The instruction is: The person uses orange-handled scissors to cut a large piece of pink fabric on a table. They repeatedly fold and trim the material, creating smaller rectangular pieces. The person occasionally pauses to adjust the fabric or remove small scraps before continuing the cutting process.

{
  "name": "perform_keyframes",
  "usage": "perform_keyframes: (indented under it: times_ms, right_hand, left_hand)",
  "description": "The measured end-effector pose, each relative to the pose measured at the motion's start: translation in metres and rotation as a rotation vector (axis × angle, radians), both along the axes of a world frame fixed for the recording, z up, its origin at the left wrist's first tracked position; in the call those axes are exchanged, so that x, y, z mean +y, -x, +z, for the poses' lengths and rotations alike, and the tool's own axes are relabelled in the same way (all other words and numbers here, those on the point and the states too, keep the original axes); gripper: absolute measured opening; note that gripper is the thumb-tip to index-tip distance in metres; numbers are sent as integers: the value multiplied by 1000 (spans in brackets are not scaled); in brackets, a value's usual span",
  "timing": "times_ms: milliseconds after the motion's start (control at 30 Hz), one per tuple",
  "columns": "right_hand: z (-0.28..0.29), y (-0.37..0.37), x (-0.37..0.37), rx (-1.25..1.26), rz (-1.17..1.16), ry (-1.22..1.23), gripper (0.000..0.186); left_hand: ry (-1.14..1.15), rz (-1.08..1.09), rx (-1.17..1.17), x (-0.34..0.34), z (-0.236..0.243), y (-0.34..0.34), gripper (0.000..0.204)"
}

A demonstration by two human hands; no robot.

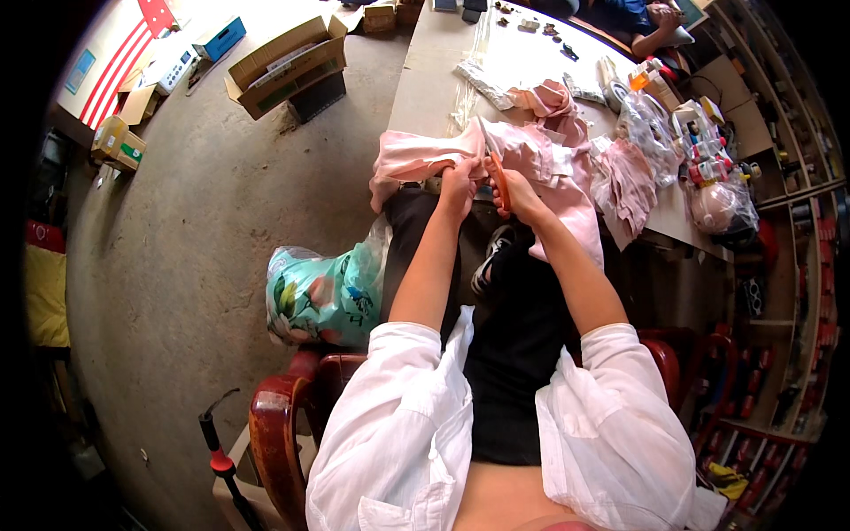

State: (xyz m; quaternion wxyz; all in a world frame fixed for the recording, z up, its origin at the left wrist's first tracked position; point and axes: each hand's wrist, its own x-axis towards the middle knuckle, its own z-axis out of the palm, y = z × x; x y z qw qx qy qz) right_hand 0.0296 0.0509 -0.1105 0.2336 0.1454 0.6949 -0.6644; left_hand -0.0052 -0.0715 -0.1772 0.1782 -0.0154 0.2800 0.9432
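Note:
Pale pink fabric [421, 152] lies across the near edge of the table [427, 99], some of it draped over my lap. My left hand [458, 188] pinches the fabric close to where it is being cut. In my right hand [524, 198] is a pair of scissors with orange handles [500, 183]. Their blades point away from me and meet the fabric between my two hands. How far apart the blades are is hard to make out. More pink cloth [551, 149] is bunched to the right of the scissors and hangs down beside my right forearm.
A clear bag of green floral fabric [323, 296] stands left of my legs. On the table's right are a pink cloth pile [627, 181], plastic bags [651, 128] and bottles. An open cardboard box [292, 71] stands on the floor; another person's arm [653, 40] shows at the far side.

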Motion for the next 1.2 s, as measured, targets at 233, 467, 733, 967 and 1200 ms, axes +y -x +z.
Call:
perform_keyframes:
  times_ms: [233, 467, 733, 967, 1200]
  right_hand:
    - [3, 3, 0, -3, -42, 58, 55]
    - [13, 17, 2, -72, -32, 13, 63]
    - [1, 30, -1, 27, -66, -58, 59]
    - [30, 42, 6, 283, -157, -84, 46]
    - [-10, 42, 45, 601, -235, -308, 35]
  left_hand:
    - [110, 22, 1, 6, -6, 0, 15]
    - [216, 9, 27, 3, 1, 1, 19]
    - [191, 22, -31, 1, -9, -1, 22]
    - [95, 77, -88, 11, -11, -10, 28]
    - [-205, -2, -174, 0, 17, -5, 29]
